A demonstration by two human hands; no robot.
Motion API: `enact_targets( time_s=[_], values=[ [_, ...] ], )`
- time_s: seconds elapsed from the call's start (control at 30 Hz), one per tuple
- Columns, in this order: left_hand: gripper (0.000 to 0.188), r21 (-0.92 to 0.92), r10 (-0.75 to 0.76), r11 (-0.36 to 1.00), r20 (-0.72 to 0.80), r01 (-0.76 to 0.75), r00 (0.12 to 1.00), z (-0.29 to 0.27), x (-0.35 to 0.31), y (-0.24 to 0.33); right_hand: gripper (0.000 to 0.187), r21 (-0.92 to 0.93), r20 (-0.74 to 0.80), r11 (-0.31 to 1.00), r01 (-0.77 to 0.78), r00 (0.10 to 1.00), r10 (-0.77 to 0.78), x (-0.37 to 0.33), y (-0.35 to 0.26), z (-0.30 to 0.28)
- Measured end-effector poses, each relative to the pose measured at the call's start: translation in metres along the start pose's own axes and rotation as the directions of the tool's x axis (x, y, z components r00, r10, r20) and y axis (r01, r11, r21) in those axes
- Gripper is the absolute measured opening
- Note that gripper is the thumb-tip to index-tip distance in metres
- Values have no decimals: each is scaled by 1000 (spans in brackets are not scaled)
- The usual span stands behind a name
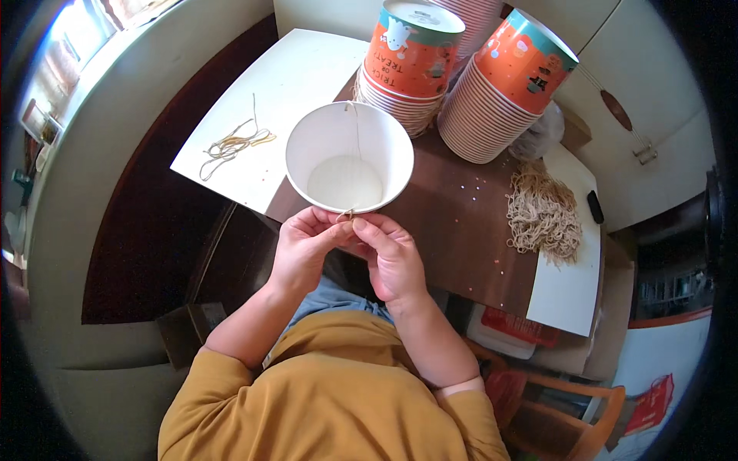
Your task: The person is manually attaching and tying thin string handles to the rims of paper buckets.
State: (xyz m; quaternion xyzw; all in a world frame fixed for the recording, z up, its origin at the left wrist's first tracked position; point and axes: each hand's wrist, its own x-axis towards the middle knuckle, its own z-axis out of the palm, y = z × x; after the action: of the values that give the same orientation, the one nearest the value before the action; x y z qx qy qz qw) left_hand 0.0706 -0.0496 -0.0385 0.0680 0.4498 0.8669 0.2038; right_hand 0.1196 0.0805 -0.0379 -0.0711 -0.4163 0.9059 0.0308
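A white paper bucket stands open-side up at the near edge of the brown table. A thin string runs across its inside from the far rim to the near rim. My left hand and my right hand meet at the near rim, fingertips pinched together on the end of that string. Both hands touch the bucket's rim.
Two stacks of orange printed paper buckets lie at the back of the table. A bundle of beige strings rests at the right, a few loose strings on a white sheet at the left. A dark small object lies beyond the bundle.
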Motion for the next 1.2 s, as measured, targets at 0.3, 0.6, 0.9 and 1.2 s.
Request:
enact_targets(
  time_s=[0.3,0.6,0.9,1.2],
  values=[
    [8,204,176,964,7,-173,984,6,-3,6,16,77,-55,991,-105,992,109,1,1,1],
    [11,781,523,419,209,-463,826,13,-3,11,17,12,-67,998,-61,996,62,3,5,-12],
    [22,776,606,80,461,-626,648,4,1,8,18,-49,-107,999,1,994,-6,-6,-4,5],
    [23,760,601,-116,566,-639,564,13,3,15,20,-419,-139,899,127,970,-202,-12,0,7]
  ],
)
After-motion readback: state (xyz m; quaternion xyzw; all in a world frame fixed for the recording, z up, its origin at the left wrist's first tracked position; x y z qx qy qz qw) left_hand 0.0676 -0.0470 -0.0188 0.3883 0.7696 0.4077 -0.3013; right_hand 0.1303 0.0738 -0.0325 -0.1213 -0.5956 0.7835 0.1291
